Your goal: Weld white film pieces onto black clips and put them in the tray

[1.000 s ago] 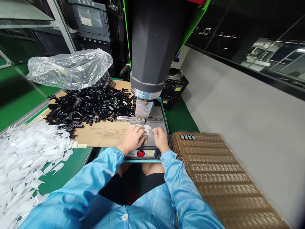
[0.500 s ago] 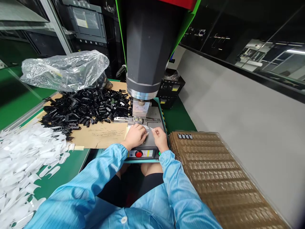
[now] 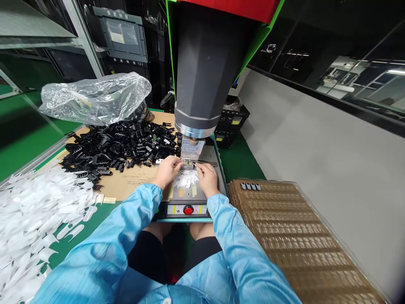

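My left hand (image 3: 168,171) is closed at the left side of the metal fixture (image 3: 190,162) under the press head; what its fingertips pinch is too small to make out. On the fixture's other side, my right hand (image 3: 207,178) pinches a small white piece (image 3: 195,164). Several white pieces (image 3: 186,179) lie on the machine's grey base between my hands. Above the fixture hangs the metal press head (image 3: 192,147). A red button (image 3: 188,210) sits on the front panel, below my hands.
A heap of black clips (image 3: 120,145) lies on cardboard (image 3: 136,179) at the left, with white pieces (image 3: 47,215) nearer me and a clear plastic bag (image 3: 95,99) behind. Stacked brown trays (image 3: 284,228) stand at the right, holding several grey parts (image 3: 250,186) at the far edge.
Both hands have moved apart and up to the fixture's two sides, uncovering the white pieces on the base. The camera view has shifted slightly.
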The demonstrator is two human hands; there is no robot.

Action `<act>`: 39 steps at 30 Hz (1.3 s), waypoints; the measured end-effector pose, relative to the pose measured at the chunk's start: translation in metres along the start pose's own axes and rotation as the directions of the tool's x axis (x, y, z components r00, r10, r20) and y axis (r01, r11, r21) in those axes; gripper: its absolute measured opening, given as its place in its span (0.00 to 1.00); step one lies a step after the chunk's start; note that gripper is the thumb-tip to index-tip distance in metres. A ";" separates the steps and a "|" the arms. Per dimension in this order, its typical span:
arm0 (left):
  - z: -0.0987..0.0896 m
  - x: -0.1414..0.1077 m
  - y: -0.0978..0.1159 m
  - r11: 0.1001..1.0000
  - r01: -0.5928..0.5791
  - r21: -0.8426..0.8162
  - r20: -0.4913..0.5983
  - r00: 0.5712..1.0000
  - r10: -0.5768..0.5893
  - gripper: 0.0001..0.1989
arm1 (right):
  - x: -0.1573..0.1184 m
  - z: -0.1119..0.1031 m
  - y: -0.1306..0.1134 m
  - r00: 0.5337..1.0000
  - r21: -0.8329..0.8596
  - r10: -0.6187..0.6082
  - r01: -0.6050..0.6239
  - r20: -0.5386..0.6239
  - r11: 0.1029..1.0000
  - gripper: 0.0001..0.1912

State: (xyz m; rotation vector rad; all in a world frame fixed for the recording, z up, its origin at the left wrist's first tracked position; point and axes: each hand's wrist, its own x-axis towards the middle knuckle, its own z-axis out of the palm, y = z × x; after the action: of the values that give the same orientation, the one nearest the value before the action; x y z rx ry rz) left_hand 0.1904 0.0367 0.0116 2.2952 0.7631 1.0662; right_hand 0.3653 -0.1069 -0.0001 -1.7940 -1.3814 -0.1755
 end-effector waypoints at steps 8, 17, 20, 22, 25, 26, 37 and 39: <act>0.016 -0.009 0.014 0.946 -0.176 0.274 0.206 0.971 0.122 0.15 | 0.017 0.014 -0.019 0.973 -0.341 0.003 0.078 0.232 0.937 0.19; 0.014 -0.011 0.035 0.864 -0.165 0.475 0.311 0.950 0.010 0.27 | 0.012 0.007 -0.044 0.940 -0.411 0.035 0.116 0.341 0.904 0.29; 0.010 -0.011 0.038 0.863 -0.183 0.471 0.326 0.945 0.022 0.24 | 0.015 0.007 -0.044 0.941 -0.398 0.033 0.110 0.337 0.911 0.27; 0.007 -0.013 0.038 0.872 -0.191 0.452 0.332 0.943 0.034 0.23 | 0.016 0.007 -0.042 0.945 -0.374 0.027 0.103 0.326 0.922 0.26; -0.004 -0.021 0.030 0.904 -0.181 0.387 0.319 0.946 0.053 0.21 | 0.012 0.003 -0.033 0.958 -0.288 0.014 0.072 0.288 0.955 0.22; -0.010 -0.024 0.024 0.915 -0.165 0.369 0.302 0.952 0.050 0.21 | 0.008 0.001 -0.028 0.966 -0.248 0.003 0.063 0.257 0.967 0.21; -0.093 -0.011 -0.071 0.804 0.220 0.552 -0.124 0.975 -0.182 0.35 | -0.038 -0.012 0.010 0.999 -0.142 0.007 -0.012 -0.031 0.990 0.14; -0.094 0.000 -0.076 0.802 0.192 0.566 -0.067 0.980 -0.188 0.34 | -0.036 -0.011 0.009 0.999 -0.151 0.017 -0.021 -0.027 0.988 0.13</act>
State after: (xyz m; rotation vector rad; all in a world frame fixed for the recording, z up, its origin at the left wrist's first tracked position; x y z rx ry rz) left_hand 0.0940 0.1101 0.0172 2.6129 1.4491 0.8239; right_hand 0.3633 -0.1409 -0.0182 -1.9223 -1.3631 -0.2996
